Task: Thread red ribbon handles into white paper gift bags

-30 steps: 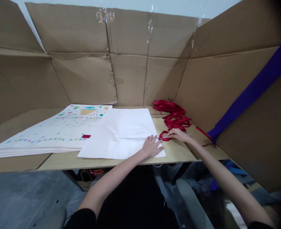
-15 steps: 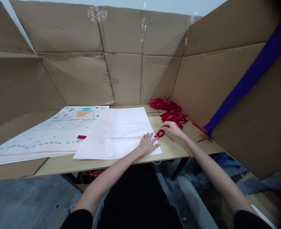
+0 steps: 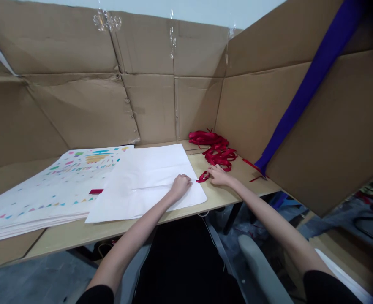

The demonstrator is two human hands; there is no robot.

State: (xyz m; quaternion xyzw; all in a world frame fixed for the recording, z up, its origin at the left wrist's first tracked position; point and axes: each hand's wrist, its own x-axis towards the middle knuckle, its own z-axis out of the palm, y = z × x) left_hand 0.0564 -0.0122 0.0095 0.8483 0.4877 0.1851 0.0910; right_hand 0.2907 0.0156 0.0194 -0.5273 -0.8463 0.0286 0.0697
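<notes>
The left hand (image 3: pixel 180 185) rests on the white paper bag (image 3: pixel 148 179), near its edge at 3 o'clock, and its fingers are curled in and pressing on the paper; I cannot tell if they pinch anything. The right hand (image 3: pixel 217 175) lies just beside it, at 3 o'clock from the left hand, on the bare worktop (image 3: pixel 230 185). Its fingers are closed on one end of a short red ribbon (image 3: pixel 203 177), which lies between the two hands and touches the edge of the white bag. The bag lies flat in the middle of the worktop. At 12 o'clock from the right hand, against the cardboard wall (image 3: pixel 154 101), there is a heap of red ribbons (image 3: pixel 216 147), tangled together. At 9 o'clock from the white bag lies a stack of printed bags (image 3: pixel 47 185) with coloured shapes, and the white bag overlaps its edge. A small red tab (image 3: pixel 96 191) shows where the two meet. A purple strip (image 3: pixel 303 93) runs slanted across the cardboard at 2 o'clock. Under the worktop edge, a grey chair part (image 3: pixel 259 270) is seen between the arms.
</notes>
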